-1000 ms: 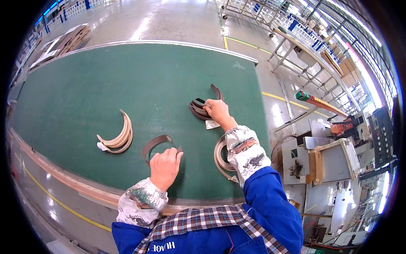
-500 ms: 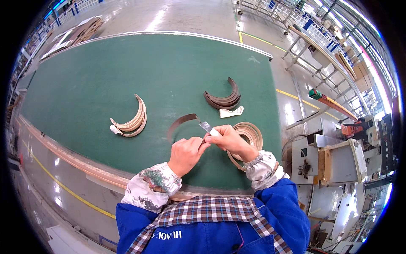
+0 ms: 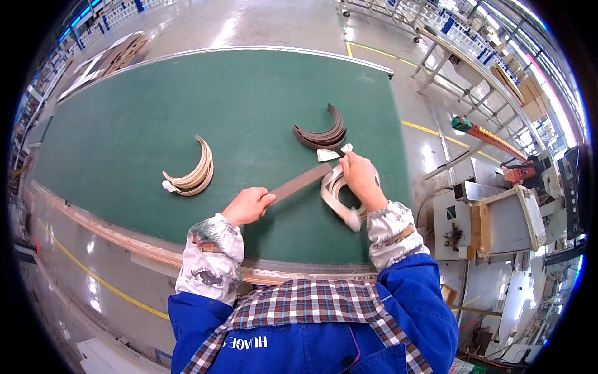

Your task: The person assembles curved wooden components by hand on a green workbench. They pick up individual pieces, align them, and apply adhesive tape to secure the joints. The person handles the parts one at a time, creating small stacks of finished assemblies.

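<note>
I see left hand (image 3: pixel 248 206), fingers grasping a brown strip (image 3: pixel 300 184) by one end; right hand (image 3: pixel 362 179) over a pale coil (image 3: pixel 330 197), its fingers' state I cannot tell.

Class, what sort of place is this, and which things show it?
Probably a factory floor or workshop: a big green-topped worktable, a metal-framed bench behind it to the right, and a yellow line marked along the floor.

Left grip (image 3: pixel 248 205) holds a flat brown strip (image 3: pixel 300 184) above the green worktop (image 3: pixel 131 124); right grip (image 3: pixel 361 177) is over the beige coil (image 3: pixel 330 196)
</note>
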Motion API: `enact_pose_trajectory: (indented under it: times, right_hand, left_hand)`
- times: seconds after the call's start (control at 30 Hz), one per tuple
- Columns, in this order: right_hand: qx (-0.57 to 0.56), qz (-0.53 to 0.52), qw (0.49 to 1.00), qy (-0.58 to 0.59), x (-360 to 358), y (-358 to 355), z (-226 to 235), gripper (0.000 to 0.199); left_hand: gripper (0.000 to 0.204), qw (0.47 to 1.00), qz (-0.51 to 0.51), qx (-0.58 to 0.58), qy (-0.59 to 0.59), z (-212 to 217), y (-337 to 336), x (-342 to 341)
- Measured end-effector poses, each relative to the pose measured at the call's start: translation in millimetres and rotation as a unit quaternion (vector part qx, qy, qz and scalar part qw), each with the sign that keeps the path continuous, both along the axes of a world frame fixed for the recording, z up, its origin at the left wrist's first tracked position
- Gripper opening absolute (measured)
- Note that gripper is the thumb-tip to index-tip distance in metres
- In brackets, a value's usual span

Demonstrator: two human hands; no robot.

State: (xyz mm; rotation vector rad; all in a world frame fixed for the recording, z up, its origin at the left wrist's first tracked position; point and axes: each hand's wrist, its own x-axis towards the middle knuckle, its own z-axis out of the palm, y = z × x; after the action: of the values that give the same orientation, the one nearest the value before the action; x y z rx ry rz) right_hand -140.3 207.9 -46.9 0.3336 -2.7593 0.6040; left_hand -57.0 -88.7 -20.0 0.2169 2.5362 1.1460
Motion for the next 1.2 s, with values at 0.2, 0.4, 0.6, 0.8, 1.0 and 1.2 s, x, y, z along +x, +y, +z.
enact_pose_trajectory:
  times: [0.2,0.4,0.6,0.8,1.0,1.2]
  right_hand:
    - [-0.039,0.131,0.985,-0.102,84.1,-83.8,39.0,0.032]
    - [-0.025,0.18,0.978,-0.101,89.6,-87.8,31.3,0.036]
    - [0.003,0.156,0.985,-0.081,100.4,-89.0,31.9,0.037]
    - [0.012,0.162,0.982,-0.097,110.1,-79.4,33.0,0.037]
    - [-0.084,0.168,0.982,-0.028,108.7,-54.7,54.9,0.03]
    - [-0.23,0.145,0.962,0.025,56.6,-71.5,107.4,0.021]
  left_hand:
    - [0.032,0.993,0.009,0.091,-0.078,1.2,11.2,1.6]
    - [0.029,0.998,-0.006,0.07,0.001,3.3,12.8,3.2]
    - [0.028,0.998,0.019,0.044,0.052,5.0,19.6,6.8]
    - [0.027,0.991,0.071,0.108,0.017,9.9,22.2,8.9]
    - [0.023,0.963,0.062,0.263,-0.027,31.2,10.5,7.9]
    - [0.022,0.941,-0.061,0.332,0.028,71.4,12.1,25.2]
